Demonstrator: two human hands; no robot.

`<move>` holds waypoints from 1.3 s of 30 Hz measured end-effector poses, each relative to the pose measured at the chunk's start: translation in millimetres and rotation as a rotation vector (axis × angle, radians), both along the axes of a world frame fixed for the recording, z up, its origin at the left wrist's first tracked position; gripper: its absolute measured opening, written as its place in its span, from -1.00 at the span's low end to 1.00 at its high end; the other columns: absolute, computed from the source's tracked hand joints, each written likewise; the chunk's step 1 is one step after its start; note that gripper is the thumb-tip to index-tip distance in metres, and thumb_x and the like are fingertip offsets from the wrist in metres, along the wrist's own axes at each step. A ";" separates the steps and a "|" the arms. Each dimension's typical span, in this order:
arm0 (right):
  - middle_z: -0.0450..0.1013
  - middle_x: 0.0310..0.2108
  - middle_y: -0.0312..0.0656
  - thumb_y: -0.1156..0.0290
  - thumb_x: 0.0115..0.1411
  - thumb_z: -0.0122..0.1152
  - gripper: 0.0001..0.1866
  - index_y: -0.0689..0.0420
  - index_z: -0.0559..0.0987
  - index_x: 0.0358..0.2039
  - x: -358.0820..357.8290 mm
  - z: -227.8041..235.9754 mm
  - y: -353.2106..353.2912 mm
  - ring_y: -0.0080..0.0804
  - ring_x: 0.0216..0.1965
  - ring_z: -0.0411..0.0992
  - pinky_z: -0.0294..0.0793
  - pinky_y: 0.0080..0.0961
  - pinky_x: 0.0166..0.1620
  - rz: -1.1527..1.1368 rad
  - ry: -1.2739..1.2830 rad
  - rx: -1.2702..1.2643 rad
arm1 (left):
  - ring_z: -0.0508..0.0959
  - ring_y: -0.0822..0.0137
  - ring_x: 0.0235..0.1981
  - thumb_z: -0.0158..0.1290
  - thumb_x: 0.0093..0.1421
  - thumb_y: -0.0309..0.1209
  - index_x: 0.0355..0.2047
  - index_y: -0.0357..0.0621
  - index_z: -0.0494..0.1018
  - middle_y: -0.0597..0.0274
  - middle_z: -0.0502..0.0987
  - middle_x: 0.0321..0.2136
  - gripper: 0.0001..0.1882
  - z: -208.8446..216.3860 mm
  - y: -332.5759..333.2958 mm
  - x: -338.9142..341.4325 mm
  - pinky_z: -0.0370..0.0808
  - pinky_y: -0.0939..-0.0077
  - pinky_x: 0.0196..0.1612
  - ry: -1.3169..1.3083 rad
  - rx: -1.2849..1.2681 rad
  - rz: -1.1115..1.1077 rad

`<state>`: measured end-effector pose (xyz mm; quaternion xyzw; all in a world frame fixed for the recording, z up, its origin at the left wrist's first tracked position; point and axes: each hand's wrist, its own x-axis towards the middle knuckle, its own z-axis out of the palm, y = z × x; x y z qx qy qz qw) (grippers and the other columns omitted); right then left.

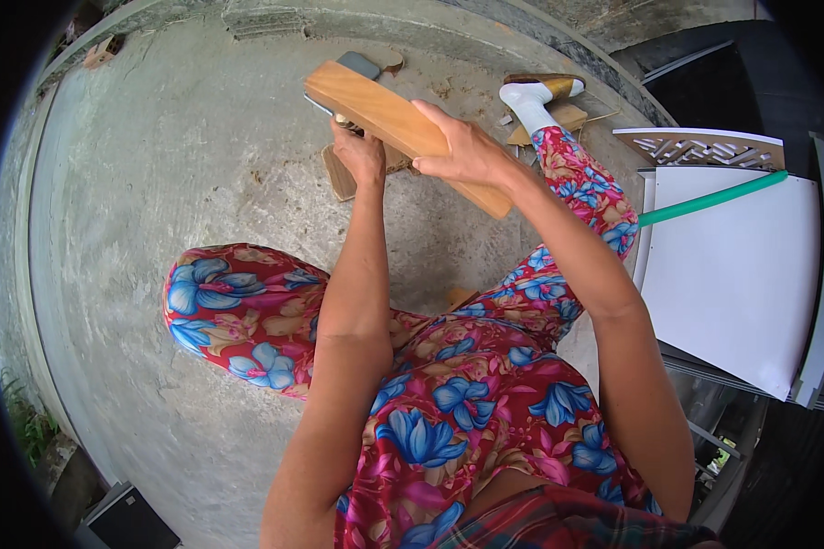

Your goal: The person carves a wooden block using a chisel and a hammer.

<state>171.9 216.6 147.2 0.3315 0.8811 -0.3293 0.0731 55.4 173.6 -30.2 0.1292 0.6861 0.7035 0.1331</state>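
A long, smooth wooden block [375, 110] is held slantwise over the concrete floor. My right hand [467, 151] grips its near half, thumb on the near side and fingers over the far edge. Under the block's far end, my left hand [361, 154] is closed around a tool with a pale handle [342, 120] and a thin metal edge [319, 103]. The block covers most of this tool, so its kind is not clear. Below the hands, a brown wooden piece [339, 174] lies on the floor, partly hidden by my left wrist.
A dark grey flat object [359, 64] lies beyond the block. My white-socked foot [526, 101] is beside a brown shoe [563, 86] and wood pieces [569, 117]. At right stand a white panel [728, 274], a green tube [714, 199] and a cut-out lattice panel [705, 148].
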 end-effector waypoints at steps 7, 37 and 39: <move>0.50 -0.02 0.14 0.17 -0.09 0.34 -0.04 0.00 0.17 0.36 -34.9 38.7 -11.9 -0.02 -0.04 0.52 0.47 -0.26 0.05 0.051 0.065 0.107 | 0.61 0.16 -0.30 0.20 0.11 -0.45 -0.10 -0.30 0.38 0.00 0.59 -0.32 -0.63 -23.2 -7.8 -14.0 0.50 0.35 -0.15 -0.186 0.059 -0.027; 0.50 -0.03 0.12 0.24 -0.10 0.33 -0.04 -0.03 0.18 0.37 -20.6 -0.5 1.7 -0.09 -0.01 0.51 0.45 -0.28 0.07 0.103 0.078 0.148 | 0.61 -0.10 -0.16 0.21 0.10 -0.44 -0.09 -0.34 0.37 -0.21 0.59 -0.23 -0.59 1.5 -2.7 -9.8 0.49 0.20 -0.09 -0.047 -0.037 -0.044; 0.50 -0.05 0.16 0.21 -0.14 0.30 -0.02 -0.01 0.18 0.36 -21.3 -7.4 9.8 -0.06 -0.04 0.51 0.46 -0.25 0.05 0.133 -0.149 0.129 | 0.61 -0.10 -0.15 0.22 0.10 -0.44 -0.09 -0.34 0.36 -0.21 0.59 -0.23 -0.59 -7.2 -2.0 -5.2 0.49 0.20 -0.09 -0.003 -0.037 -0.038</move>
